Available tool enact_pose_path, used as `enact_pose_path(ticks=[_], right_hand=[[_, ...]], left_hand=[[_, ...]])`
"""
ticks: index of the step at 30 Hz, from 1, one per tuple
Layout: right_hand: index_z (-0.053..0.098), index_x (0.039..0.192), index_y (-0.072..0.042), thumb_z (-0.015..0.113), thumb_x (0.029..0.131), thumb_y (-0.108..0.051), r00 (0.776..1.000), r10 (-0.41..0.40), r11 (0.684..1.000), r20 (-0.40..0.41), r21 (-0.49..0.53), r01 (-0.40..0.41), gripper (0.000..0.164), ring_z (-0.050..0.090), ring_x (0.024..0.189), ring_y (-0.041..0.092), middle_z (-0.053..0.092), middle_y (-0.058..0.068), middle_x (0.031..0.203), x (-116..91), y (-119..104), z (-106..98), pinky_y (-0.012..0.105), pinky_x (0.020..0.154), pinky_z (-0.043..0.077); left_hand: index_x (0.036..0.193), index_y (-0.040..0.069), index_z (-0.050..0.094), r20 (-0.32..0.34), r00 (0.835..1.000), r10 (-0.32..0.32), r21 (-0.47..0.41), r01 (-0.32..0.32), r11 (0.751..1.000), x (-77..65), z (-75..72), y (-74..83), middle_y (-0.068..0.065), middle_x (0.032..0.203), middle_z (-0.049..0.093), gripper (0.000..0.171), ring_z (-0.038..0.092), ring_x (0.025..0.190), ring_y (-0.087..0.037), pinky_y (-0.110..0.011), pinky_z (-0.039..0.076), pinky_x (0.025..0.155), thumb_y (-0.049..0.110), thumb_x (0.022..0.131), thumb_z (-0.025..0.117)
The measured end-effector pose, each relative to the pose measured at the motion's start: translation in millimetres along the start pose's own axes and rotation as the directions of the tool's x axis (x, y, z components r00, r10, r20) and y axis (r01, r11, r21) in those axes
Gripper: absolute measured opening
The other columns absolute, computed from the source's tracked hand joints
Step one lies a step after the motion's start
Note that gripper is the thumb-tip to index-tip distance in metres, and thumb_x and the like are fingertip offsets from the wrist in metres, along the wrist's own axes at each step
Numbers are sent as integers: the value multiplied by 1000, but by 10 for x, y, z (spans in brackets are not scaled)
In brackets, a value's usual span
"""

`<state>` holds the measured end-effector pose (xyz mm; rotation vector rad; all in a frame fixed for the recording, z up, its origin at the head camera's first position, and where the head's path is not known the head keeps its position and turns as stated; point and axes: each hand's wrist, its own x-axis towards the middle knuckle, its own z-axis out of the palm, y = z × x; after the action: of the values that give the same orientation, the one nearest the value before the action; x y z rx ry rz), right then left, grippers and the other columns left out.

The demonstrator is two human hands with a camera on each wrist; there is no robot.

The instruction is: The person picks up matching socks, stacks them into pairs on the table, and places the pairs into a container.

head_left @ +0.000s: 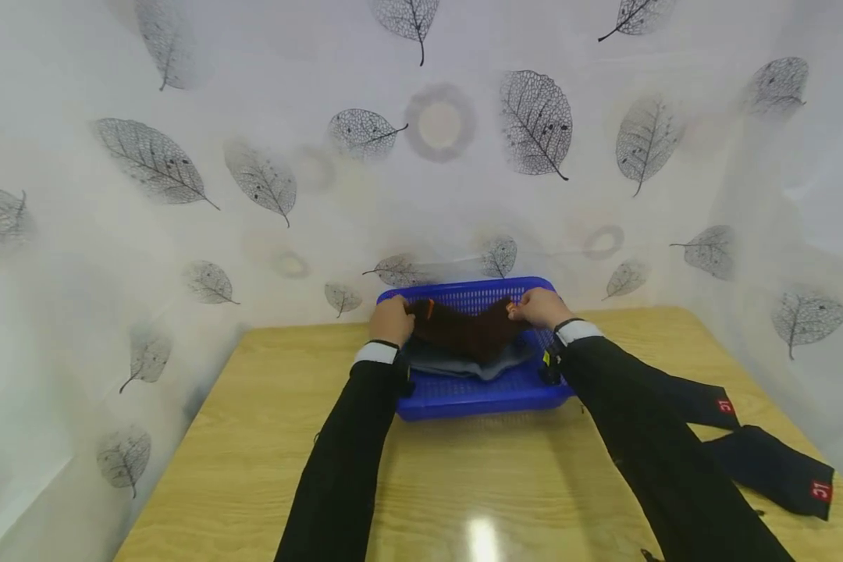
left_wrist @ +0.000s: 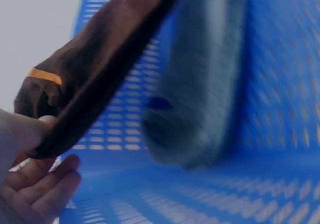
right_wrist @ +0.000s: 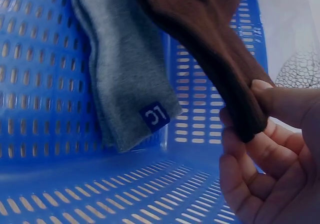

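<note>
A dark brown sock with small orange marks is stretched sideways over a blue plastic basket. Thumb and fingers of my left hand pinch one end, near an orange stripe seen in the left wrist view. At the other end my right hand pinches the brown cloth between thumb and fingers. The sock sags in the middle between the hands. Below it, a grey-blue sock lies flat on the basket floor, a dark blue label on its end in the right wrist view.
Two dark navy socks with red labels lie on the wooden table, right of the basket and beside my right sleeve. Behind the table hangs a whitish sheet printed with leaves. The basket stands near the table's back edge.
</note>
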<state>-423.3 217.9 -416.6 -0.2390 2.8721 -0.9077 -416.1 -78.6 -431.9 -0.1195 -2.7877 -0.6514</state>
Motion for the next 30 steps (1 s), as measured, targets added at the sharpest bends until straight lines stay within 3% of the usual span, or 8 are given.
enact_pose_path(ticks=[4, 11, 14, 21, 26, 30], right_hand=[[44, 58, -18, 71, 92, -24, 1000, 5, 997, -8, -81, -6, 43, 38, 53, 11, 38, -8, 56, 18, -4, 23, 27, 54, 35], [48, 58, -16, 69, 91, -21, 1000, -14, 997, -4, -71, 13, 40, 45, 51, 11, 44, -7, 55, 47, 55, 7, 25, 55, 43], [51, 57, -16, 68, 90, -21, 999, -27, 994, 17, -101, 28, 37, 49, 51, 11, 49, -6, 55, 52, 47, 0, 25, 54, 45], [52, 60, -15, 73, 85, -19, 998, 5, 984, 56, -175, 5, 33, 52, 53, 15, 53, -3, 59, 87, 77, 49, 27, 52, 45], [53, 62, -14, 73, 84, -17, 998, 28, 978, 60, -208, -15, 30, 52, 56, 18, 54, 0, 62, 98, 73, 80, 31, 54, 44], [51, 59, -16, 72, 84, -22, 999, 27, 956, 43, -293, -13, 34, 51, 62, 20, 55, 0, 65, 99, 90, 129, 36, 59, 44]], left_hand=[[97, -3, 71, 15, 998, 56, 82, -57, 995, 27, 71, 6, -23, 93, 73, 14, 71, 88, -41, -52, 58, 77, 7, 91, 65], [115, -8, 69, 45, 998, -35, 52, 32, 998, 31, 74, 39, -27, 107, 72, 30, 70, 99, -43, -53, 56, 88, 10, 95, 58], [115, -7, 70, 76, 996, -48, 79, 42, 996, 23, 67, 48, -26, 105, 73, 31, 71, 97, -42, -52, 57, 85, 14, 96, 59], [86, 1, 74, 121, 992, -47, 151, 29, 988, 32, 115, 50, -18, 89, 74, 25, 72, 83, -35, -48, 59, 74, 24, 94, 69], [87, 3, 74, 139, 990, -36, 204, 7, 979, 38, 149, 43, -17, 92, 75, 19, 72, 86, -34, -47, 59, 75, 22, 90, 73], [87, 4, 76, 142, 990, -10, 275, -30, 961, 20, 218, 24, -15, 94, 76, 15, 72, 88, -34, -47, 59, 75, 19, 89, 73]])
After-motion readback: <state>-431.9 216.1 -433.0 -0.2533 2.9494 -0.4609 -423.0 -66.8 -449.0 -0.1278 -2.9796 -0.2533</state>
